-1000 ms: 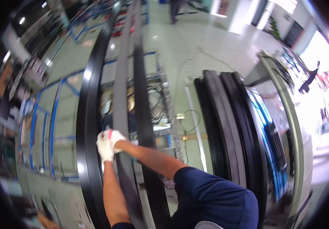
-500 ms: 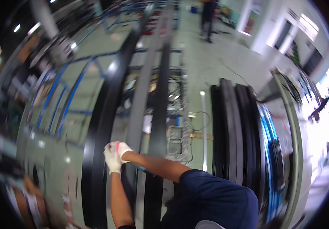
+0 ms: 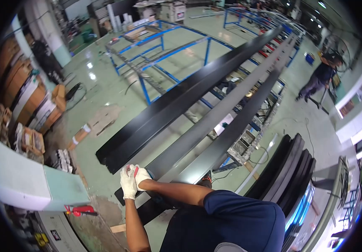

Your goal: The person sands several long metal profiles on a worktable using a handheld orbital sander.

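A long grey profile (image 3: 227, 103) runs diagonally from near the hands, left of the lower centre, to the upper right of the frame. The left hand (image 3: 128, 185) and right hand (image 3: 142, 178), both in white gloves, sit pressed together at its near end, fingers curled in; whether they grip it or something small between them, I cannot tell. Just left of it lies a wide black profile (image 3: 177, 101), its near end close to the hands; on the other side a dark profile (image 3: 239, 122) passes beneath the right forearm. All three stretch over a table (image 3: 269, 115), which carries a metal tray (image 3: 244, 143). Lower right, more dark profiles (image 3: 286, 168) lie side by side. A blue frame (image 3: 144, 90) stands upper left of centre, a red fire extinguisher (image 3: 81, 210) is at lower left, and another person (image 3: 320, 77) is at upper right.
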